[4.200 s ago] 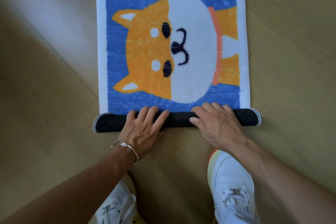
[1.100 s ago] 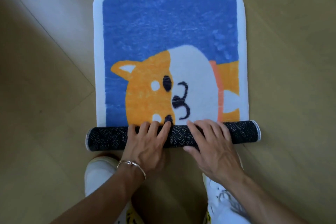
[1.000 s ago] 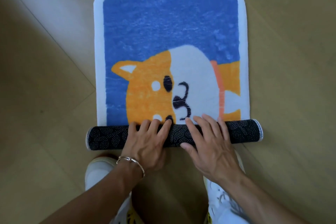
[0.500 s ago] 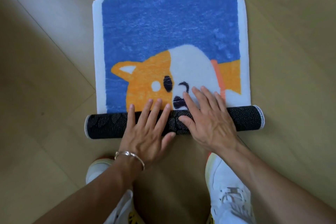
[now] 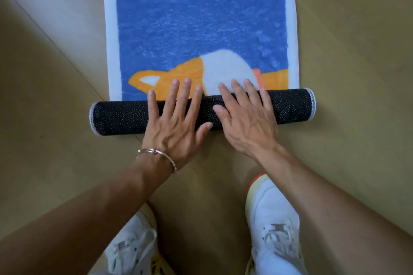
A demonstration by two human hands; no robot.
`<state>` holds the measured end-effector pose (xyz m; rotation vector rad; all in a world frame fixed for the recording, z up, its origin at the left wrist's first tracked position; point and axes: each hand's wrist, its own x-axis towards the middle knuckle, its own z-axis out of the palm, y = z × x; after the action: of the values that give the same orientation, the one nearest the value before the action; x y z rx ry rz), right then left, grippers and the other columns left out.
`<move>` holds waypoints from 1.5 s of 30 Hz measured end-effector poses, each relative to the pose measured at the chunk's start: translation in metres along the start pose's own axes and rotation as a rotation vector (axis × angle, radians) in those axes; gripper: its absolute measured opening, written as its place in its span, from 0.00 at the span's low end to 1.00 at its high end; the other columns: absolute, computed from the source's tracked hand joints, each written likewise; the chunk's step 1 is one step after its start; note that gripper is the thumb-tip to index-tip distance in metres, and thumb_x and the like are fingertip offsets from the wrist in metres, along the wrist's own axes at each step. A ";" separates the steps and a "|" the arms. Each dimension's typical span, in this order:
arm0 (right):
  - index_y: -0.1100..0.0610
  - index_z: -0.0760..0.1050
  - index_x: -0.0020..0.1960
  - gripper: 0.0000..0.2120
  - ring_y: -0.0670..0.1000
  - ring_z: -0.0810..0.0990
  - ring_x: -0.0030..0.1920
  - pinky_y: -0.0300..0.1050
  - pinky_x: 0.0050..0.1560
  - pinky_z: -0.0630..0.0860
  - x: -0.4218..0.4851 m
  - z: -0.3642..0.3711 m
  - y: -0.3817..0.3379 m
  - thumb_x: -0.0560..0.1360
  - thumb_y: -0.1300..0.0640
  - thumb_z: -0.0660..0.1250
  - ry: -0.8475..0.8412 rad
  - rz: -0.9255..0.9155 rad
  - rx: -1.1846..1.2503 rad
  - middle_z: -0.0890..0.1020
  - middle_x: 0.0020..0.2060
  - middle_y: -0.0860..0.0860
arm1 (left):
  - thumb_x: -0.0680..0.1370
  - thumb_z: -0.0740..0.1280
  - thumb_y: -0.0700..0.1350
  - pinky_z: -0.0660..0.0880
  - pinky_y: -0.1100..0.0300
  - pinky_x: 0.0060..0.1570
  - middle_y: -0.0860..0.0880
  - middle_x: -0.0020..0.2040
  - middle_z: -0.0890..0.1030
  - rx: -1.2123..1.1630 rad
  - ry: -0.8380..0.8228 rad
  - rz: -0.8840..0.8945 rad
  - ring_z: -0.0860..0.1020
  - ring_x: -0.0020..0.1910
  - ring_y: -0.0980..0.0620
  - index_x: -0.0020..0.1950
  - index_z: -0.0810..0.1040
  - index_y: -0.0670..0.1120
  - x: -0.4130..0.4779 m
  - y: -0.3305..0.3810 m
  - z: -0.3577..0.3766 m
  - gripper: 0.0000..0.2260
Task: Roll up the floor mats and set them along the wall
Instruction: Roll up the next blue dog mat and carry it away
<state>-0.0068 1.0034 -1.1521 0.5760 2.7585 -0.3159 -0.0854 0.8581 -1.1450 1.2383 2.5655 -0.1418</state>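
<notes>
Atop one half-rolled mat, left hand and right hand press flat, both splayed.

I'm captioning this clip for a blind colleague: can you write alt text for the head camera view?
A person's left hand and right hand press flat on the dark dotted roll of a partly rolled blue floor mat with an orange-and-white dog, on a tan floor. White sneakers show below.
</notes>
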 end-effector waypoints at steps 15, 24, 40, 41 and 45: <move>0.50 0.57 0.74 0.42 0.58 0.61 0.71 0.57 0.71 0.49 0.019 -0.030 0.006 0.64 0.57 0.72 -0.027 -0.084 -0.122 0.66 0.69 0.54 | 0.75 0.38 0.65 0.43 0.40 0.72 0.49 0.78 0.46 -0.084 -0.203 0.001 0.45 0.77 0.50 0.77 0.43 0.48 0.058 -0.026 -0.029 0.35; 0.48 0.66 0.65 0.26 0.55 0.69 0.58 0.53 0.60 0.61 0.045 -0.051 -0.001 0.68 0.57 0.64 -0.194 -0.056 -0.050 0.72 0.57 0.51 | 0.72 0.68 0.57 0.69 0.47 0.52 0.45 0.58 0.71 0.072 -0.115 0.057 0.73 0.53 0.43 0.69 0.58 0.48 0.041 -0.026 -0.026 0.32; 0.50 0.49 0.76 0.44 0.60 0.52 0.75 0.64 0.71 0.42 -0.013 -0.018 -0.024 0.68 0.57 0.71 -0.159 -0.018 -0.093 0.60 0.73 0.54 | 0.58 0.75 0.59 0.71 0.47 0.53 0.43 0.56 0.75 0.059 0.018 0.164 0.76 0.52 0.42 0.71 0.60 0.48 -0.004 -0.019 -0.006 0.46; 0.49 0.52 0.75 0.41 0.59 0.54 0.74 0.63 0.71 0.44 0.001 -0.022 -0.022 0.68 0.56 0.70 -0.170 -0.020 -0.072 0.62 0.71 0.54 | 0.56 0.76 0.58 0.69 0.43 0.56 0.41 0.59 0.75 0.087 0.072 0.138 0.75 0.55 0.40 0.72 0.59 0.47 -0.008 -0.019 -0.002 0.49; 0.49 0.52 0.75 0.43 0.59 0.53 0.74 0.63 0.72 0.45 0.026 -0.036 -0.019 0.67 0.53 0.72 -0.236 -0.029 -0.056 0.61 0.71 0.55 | 0.57 0.78 0.56 0.67 0.40 0.58 0.42 0.60 0.74 0.096 0.074 0.045 0.74 0.56 0.40 0.71 0.60 0.48 0.005 -0.018 -0.002 0.47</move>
<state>-0.0469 1.0055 -1.1244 0.4536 2.5414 -0.2921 -0.1029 0.8513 -1.1450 1.3585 2.6192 -0.2164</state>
